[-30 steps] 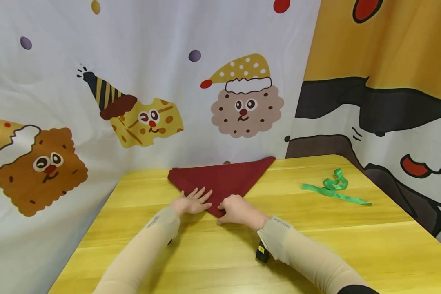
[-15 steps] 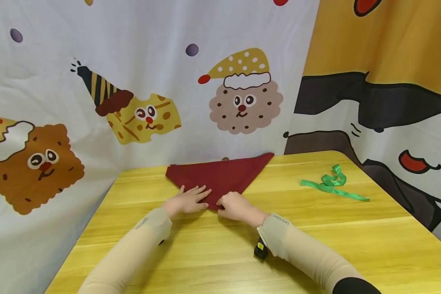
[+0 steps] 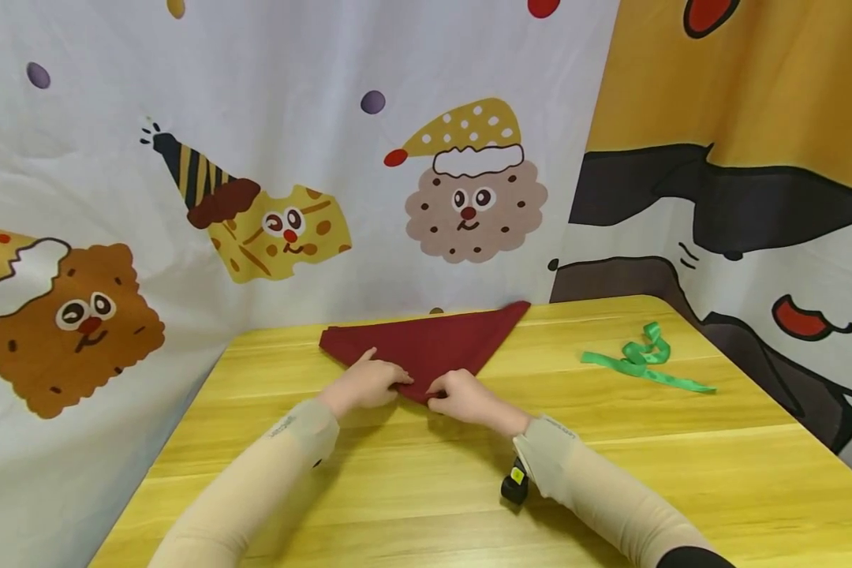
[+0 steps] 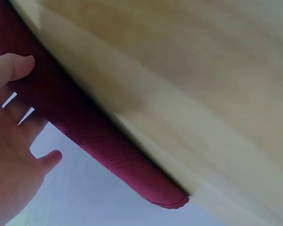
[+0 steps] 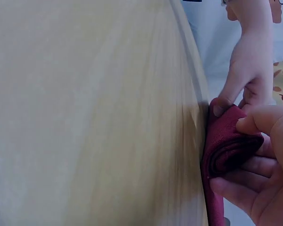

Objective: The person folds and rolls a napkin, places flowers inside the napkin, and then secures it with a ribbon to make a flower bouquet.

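On the tabletop (image 3: 397, 505), before a curtain (image 3: 291, 118), the left hand (image 3: 365, 385) and right hand (image 3: 466, 399) pinch red cloth (image 3: 429, 347), green ribbon (image 3: 635, 368) lying toward the far right corner.

- The left sleeve (image 3: 237, 489) is a snug beige tube of smooth fabric, slightly creased towards the elbow.
- A paler grey-beige cuff (image 3: 314, 432) ends it, with small dark lettering (image 3: 281, 426), too tiny to read.
- The right sleeve (image 3: 614, 485) matches, its cuff (image 3: 547, 456) looser-edged and likewise lettered.
- Black fabric (image 3: 694, 557) borders the right sleeve's upper end.
- A small black boxy device (image 3: 515, 489), bearing a yellow patch (image 3: 517, 475), sits beneath the right wrist.
- Left hand (image 3: 369, 383) and right hand (image 3: 466, 397) are bare.
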A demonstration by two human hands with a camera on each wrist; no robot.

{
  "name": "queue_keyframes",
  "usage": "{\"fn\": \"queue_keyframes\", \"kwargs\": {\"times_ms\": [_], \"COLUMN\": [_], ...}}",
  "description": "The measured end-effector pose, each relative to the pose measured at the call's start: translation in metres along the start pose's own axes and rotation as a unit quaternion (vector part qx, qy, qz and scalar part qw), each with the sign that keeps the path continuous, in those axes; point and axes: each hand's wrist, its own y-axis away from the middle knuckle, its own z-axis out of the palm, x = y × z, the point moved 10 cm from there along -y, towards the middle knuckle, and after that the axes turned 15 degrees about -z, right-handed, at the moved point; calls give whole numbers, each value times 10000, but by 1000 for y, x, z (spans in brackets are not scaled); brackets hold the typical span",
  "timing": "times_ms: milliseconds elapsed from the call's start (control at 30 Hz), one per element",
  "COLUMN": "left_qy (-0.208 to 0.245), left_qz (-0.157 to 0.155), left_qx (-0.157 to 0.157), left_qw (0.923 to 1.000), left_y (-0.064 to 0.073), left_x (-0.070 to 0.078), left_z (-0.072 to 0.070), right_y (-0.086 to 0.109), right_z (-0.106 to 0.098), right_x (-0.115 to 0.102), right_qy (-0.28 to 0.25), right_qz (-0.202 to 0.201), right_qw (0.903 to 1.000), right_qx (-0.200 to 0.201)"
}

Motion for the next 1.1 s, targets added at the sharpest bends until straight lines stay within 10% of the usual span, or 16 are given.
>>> {"fn": "queue_keyframes", "kwargs": {"times_ms": [567, 1100], "left_qy": [-3, -43], "left_qz": [-245, -414], "left_qx": [-1065, -1024], "left_qw": [9940, 9939], "left_y": [-20, -30], "left_x": [9, 10], "left_z": [-2, 0], "right_y": [11, 20], "right_z": [-4, -1], "right_x": [15, 26], "right_qy": [-944, -1338], "right_qz": [712, 1145], "right_qw": [9930, 9843], "right_qx": [66, 119]}}
